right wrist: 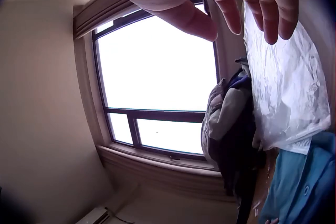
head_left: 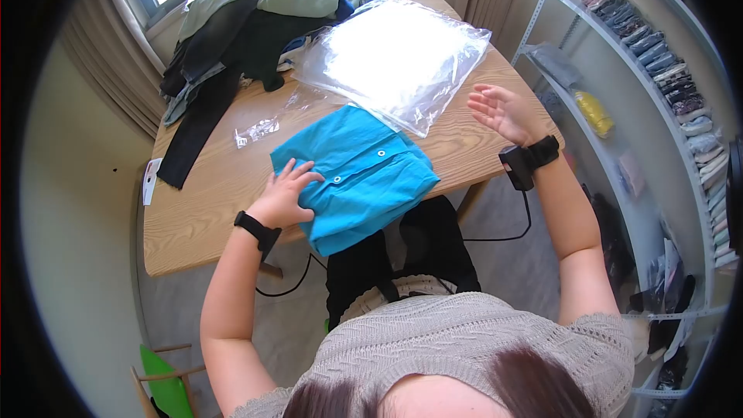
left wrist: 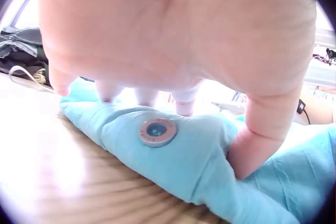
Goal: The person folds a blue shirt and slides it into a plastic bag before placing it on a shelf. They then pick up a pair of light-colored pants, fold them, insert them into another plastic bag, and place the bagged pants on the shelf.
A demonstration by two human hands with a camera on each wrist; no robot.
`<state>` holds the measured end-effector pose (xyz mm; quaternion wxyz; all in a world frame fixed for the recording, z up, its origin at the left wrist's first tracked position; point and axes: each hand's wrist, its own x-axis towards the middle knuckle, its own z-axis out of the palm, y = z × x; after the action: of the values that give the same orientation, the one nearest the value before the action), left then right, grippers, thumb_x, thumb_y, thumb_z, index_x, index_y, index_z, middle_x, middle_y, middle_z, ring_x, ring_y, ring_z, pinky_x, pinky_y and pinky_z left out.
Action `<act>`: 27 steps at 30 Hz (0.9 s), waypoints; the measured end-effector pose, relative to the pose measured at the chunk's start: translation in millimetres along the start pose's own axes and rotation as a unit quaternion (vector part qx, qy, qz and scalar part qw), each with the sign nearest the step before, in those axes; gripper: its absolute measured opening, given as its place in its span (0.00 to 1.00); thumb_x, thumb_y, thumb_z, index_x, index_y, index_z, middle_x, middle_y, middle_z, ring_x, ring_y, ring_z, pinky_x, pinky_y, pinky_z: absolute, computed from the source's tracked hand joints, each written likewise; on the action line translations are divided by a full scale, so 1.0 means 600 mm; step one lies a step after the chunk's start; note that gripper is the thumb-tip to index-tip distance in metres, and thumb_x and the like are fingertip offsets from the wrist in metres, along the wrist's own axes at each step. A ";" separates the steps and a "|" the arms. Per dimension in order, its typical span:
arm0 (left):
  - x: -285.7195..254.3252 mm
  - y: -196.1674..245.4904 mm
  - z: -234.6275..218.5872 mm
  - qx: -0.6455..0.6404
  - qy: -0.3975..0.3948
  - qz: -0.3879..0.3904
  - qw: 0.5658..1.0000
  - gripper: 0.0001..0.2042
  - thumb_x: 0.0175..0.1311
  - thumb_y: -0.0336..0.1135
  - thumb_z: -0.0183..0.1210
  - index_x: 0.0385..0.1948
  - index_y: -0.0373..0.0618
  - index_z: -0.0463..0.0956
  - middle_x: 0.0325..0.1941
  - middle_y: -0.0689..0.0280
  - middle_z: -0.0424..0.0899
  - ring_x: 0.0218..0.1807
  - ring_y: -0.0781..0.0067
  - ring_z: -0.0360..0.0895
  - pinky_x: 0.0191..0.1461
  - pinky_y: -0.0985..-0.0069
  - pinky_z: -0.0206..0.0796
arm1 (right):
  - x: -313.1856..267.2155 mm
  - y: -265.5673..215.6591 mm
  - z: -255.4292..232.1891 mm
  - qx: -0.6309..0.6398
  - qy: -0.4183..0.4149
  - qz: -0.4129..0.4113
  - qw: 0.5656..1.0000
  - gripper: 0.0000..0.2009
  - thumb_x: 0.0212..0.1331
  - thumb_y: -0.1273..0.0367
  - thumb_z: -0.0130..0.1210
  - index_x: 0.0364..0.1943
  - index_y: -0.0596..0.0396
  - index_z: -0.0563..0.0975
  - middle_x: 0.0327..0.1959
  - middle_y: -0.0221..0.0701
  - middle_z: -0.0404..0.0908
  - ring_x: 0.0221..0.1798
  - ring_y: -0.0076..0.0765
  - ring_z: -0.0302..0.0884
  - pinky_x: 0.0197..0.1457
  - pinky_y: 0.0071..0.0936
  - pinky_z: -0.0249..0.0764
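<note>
A folded blue garment (head_left: 364, 186) with round, pale-rimmed buttons lies at the table's front edge, its near part hanging over toward the person's lap. My left hand (head_left: 285, 195) rests on its left side, fingers spread. Seen from the left wrist, the fingertips touch the blue fabric (left wrist: 184, 166) and the thumb (left wrist: 257, 148) presses into a fold, beside one button (left wrist: 157, 132). My right hand (head_left: 503, 112) is raised at the table's right side, palm up with relaxed fingers, holding nothing. In the right wrist view its fingers (right wrist: 270, 16) overlap a clear plastic bag.
Large clear plastic bags (head_left: 395, 54) lie behind the garment, a small crumpled one (head_left: 255, 131) to its left. A heap of clothes (head_left: 255, 23) fills the back left, one dark leg or sleeve trailing forward. Metal shelves (head_left: 619, 54) with packed items stand right.
</note>
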<state>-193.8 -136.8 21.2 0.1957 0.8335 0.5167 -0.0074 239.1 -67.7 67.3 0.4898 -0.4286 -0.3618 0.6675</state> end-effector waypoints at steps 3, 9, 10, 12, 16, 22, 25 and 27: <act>-0.006 -0.027 -0.017 0.007 -0.020 -0.036 0.999 0.30 0.39 0.34 0.62 0.52 0.61 0.67 0.71 0.62 0.54 0.73 0.47 0.40 0.71 0.42 0.33 | 0.012 0.058 -0.036 -0.023 0.046 0.042 0.998 0.20 0.57 0.70 0.51 0.54 0.59 0.66 0.50 0.41 0.69 0.55 0.39 0.69 0.55 0.33 0.71; -0.015 -0.091 -0.045 -0.015 -0.042 -0.089 0.995 0.30 0.38 0.30 0.59 0.51 0.61 0.67 0.71 0.63 0.54 0.73 0.46 0.41 0.70 0.42 0.34 | 0.085 0.119 -0.003 0.018 0.054 0.114 0.992 0.21 0.56 0.71 0.53 0.53 0.58 0.65 0.49 0.45 0.69 0.49 0.41 0.72 0.52 0.34 0.74; -0.016 -0.102 -0.054 -0.030 -0.049 -0.099 0.993 0.29 0.38 0.29 0.58 0.51 0.61 0.67 0.71 0.62 0.53 0.73 0.45 0.40 0.71 0.45 0.34 | 0.101 0.120 0.005 0.026 0.062 0.114 0.991 0.17 0.55 0.71 0.53 0.49 0.58 0.66 0.48 0.44 0.69 0.48 0.42 0.72 0.50 0.35 0.75; -0.012 -0.132 -0.074 -0.045 -0.068 -0.112 0.990 0.29 0.38 0.29 0.58 0.50 0.60 0.68 0.71 0.61 0.53 0.73 0.44 0.39 0.71 0.48 0.34 | 0.143 0.132 0.001 0.061 0.069 0.148 0.985 0.13 0.57 0.69 0.54 0.44 0.57 0.68 0.42 0.40 0.72 0.42 0.36 0.75 0.41 0.28 0.77; 0.019 -0.106 -0.149 -0.160 -0.053 -0.106 0.980 0.22 0.41 0.27 0.54 0.45 0.48 0.73 0.59 0.56 0.70 0.63 0.52 0.62 0.64 0.64 0.55 | 0.195 0.129 -0.006 0.111 0.115 0.182 0.970 0.12 0.58 0.66 0.56 0.41 0.57 0.69 0.33 0.31 0.74 0.28 0.23 0.74 0.23 0.15 0.72; 0.107 0.022 -0.192 -0.088 0.106 0.112 0.984 0.14 0.52 0.25 0.53 0.44 0.41 0.74 0.46 0.57 0.78 0.50 0.60 0.74 0.54 0.70 0.65 | 0.212 0.115 -0.006 0.016 0.063 0.168 0.984 0.11 0.58 0.67 0.54 0.42 0.54 0.69 0.32 0.27 0.72 0.24 0.19 0.68 0.19 0.13 0.64; 0.181 0.094 -0.176 -0.026 0.018 0.219 0.975 0.16 0.55 0.29 0.55 0.47 0.42 0.72 0.50 0.56 0.75 0.54 0.55 0.70 0.60 0.66 0.61 | 0.183 0.101 0.006 -0.055 0.176 0.019 0.983 0.10 0.58 0.68 0.52 0.42 0.52 0.69 0.36 0.29 0.72 0.29 0.23 0.70 0.29 0.20 0.69; 0.236 0.126 -0.143 0.001 -0.047 0.226 0.973 0.19 0.56 0.30 0.54 0.51 0.42 0.70 0.52 0.55 0.74 0.55 0.55 0.70 0.59 0.64 0.63 | 0.181 0.100 -0.008 -0.047 0.231 0.000 0.972 0.09 0.58 0.69 0.51 0.41 0.52 0.68 0.38 0.30 0.71 0.34 0.27 0.72 0.35 0.25 0.69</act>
<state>-78.5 -16.0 94.1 0.2154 0.9275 0.3056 -0.0027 206.5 22.0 -12.4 0.5389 -0.5939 -0.2701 0.5328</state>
